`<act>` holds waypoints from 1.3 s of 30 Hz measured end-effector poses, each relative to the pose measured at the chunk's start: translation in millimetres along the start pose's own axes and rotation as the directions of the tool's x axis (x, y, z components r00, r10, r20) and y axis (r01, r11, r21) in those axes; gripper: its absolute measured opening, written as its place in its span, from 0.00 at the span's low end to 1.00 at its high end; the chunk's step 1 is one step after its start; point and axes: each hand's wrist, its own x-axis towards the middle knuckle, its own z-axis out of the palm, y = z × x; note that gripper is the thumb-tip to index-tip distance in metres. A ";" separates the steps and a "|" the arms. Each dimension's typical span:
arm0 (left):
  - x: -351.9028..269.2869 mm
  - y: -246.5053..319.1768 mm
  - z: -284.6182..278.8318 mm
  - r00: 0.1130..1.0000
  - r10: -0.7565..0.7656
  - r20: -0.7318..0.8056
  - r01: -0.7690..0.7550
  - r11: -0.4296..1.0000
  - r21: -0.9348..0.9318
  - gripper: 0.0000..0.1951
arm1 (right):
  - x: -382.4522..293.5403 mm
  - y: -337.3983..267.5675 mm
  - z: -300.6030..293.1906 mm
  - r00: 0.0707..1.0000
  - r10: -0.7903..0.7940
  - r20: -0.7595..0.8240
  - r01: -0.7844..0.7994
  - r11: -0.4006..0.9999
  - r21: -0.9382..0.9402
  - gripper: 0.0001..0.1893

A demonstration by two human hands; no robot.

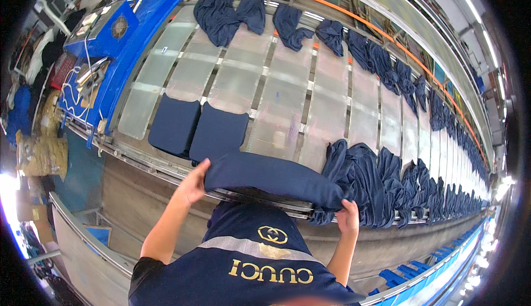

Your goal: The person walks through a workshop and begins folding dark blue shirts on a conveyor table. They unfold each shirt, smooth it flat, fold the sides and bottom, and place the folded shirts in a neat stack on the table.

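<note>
A navy fabric panel [269, 173] stretches between my two hands along the near edge of a long printing table. My left hand [195, 183] grips its left end, beside the near edge of a flat-lying navy fabric piece [220, 129]. At the other end, my right hand [348, 217] grips the panel's corner, close to a bunched heap of navy cloth [356, 173]. The panel sags between the hands and partly covers the near rail. Another flat navy piece [173, 125] lies further left on its own platen.
Pale rectangular platens [286, 94] run off to the right, with crumpled navy cloths [215, 18] along their far ends. A blue machine carriage [120, 44] with cables stands at the left. Metal rails [137, 161] edge the near side, and an orange strip [361, 20] the far side.
</note>
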 end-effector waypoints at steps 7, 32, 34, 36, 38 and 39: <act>4.8 -52.5 -34.1 0.972 -0.136 -0.191 0.206 0.884 0.421 0.30 | 27.5 66.9 -24.9 0.937 0.293 -0.188 -0.348 0.765 -0.542 0.38; 9.2 -2.0 -5.6 0.974 0.226 -0.029 -0.146 0.717 0.682 0.22 | 46.7 5.3 9.0 0.999 -0.012 0.042 0.025 0.952 -0.304 0.14; 11.7 6.0 -0.1 0.925 0.379 0.012 -0.319 0.762 0.563 0.21 | 50.2 -7.2 14.4 0.988 -0.101 0.114 0.120 0.977 -0.175 0.05; 12.5 12.8 2.9 0.932 0.360 -0.041 -0.285 0.796 0.534 0.21 | 52.7 -13.7 16.4 0.984 -0.136 0.111 0.152 0.978 -0.143 0.05; 12.3 17.4 2.2 0.941 0.331 -0.066 -0.245 0.805 0.541 0.22 | 54.4 -13.5 15.8 0.999 -0.017 0.045 0.034 0.912 -0.410 0.10; 12.2 19.1 0.9 0.947 0.308 -0.091 -0.193 0.772 0.605 0.22 | 55.0 -11.7 15.1 1.000 0.000 -0.026 -0.014 0.852 -0.523 0.15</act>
